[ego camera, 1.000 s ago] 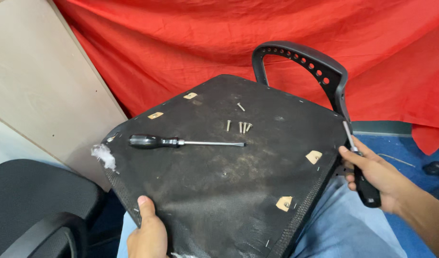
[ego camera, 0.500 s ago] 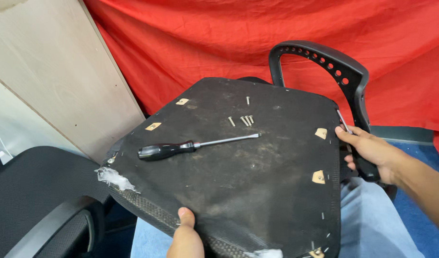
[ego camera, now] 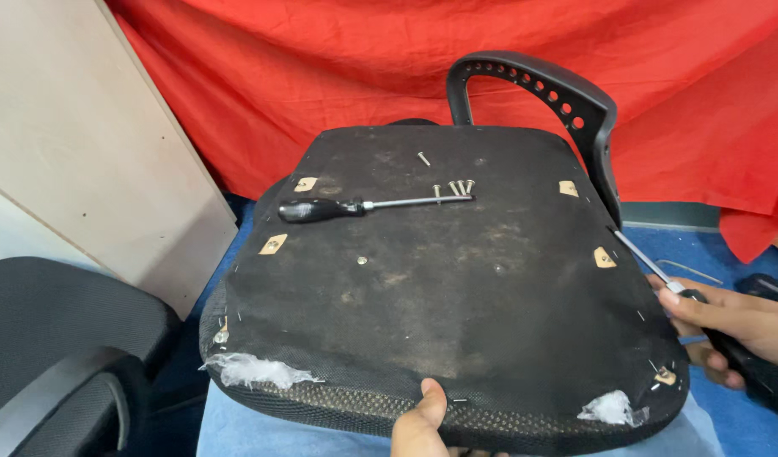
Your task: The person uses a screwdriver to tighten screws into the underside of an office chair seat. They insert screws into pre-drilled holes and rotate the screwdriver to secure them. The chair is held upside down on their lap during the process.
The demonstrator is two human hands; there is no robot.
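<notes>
Head view: the left hand [ego camera: 421,421] grips the near edge of the upturned chair seat [ego camera: 456,288], thumb on top. The right hand [ego camera: 731,326] is closed around a second screwdriver [ego camera: 651,267] at the seat's right edge. A black-handled screwdriver [ego camera: 363,206] lies on the seat beside loose screws [ego camera: 456,187].

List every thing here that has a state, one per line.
Chair seat: upside down, resting on lap.
Armrest: at seat's right edge, upright.
Black-handled screwdriver: lying loose on seat.
Screws: out, lying loose.
Left hand: gripping near edge.
Right hand: holding second screwdriver.
</notes>
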